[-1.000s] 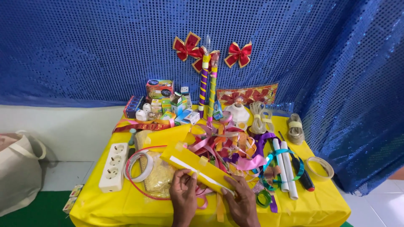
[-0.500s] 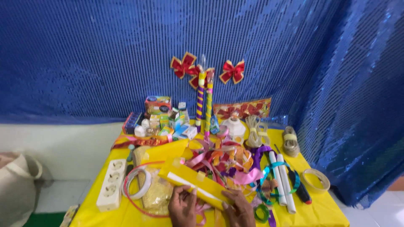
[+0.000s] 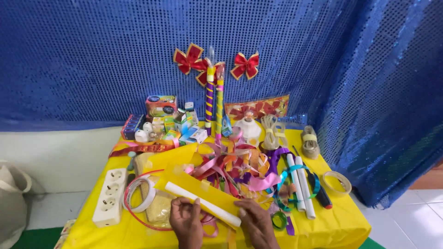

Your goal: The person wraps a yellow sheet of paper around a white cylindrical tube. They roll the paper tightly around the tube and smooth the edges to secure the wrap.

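Both my hands rest on a white tube (image 3: 203,204) that lies slantwise on a sheet of yellow paper (image 3: 198,183) at the near edge of the yellow table (image 3: 341,221). My left hand (image 3: 186,222) presses the tube near its middle with the fingertips. My right hand (image 3: 256,222) holds down the tube's lower right end and the paper's edge. A pile of tangled coloured ribbons (image 3: 235,168) lies just behind the paper.
A white power strip (image 3: 109,190) and a roll of white tape (image 3: 143,192) lie at the left. Two white tubes (image 3: 300,182), a dark marker, a tape roll (image 3: 337,183) and twine bundles lie at the right. Small boxes, striped sticks and red bows stand before the blue sequin curtain.
The view has tilted down and shifted slightly. My hands stay on the white tube and yellow paper, with the tube a little nearer to me.
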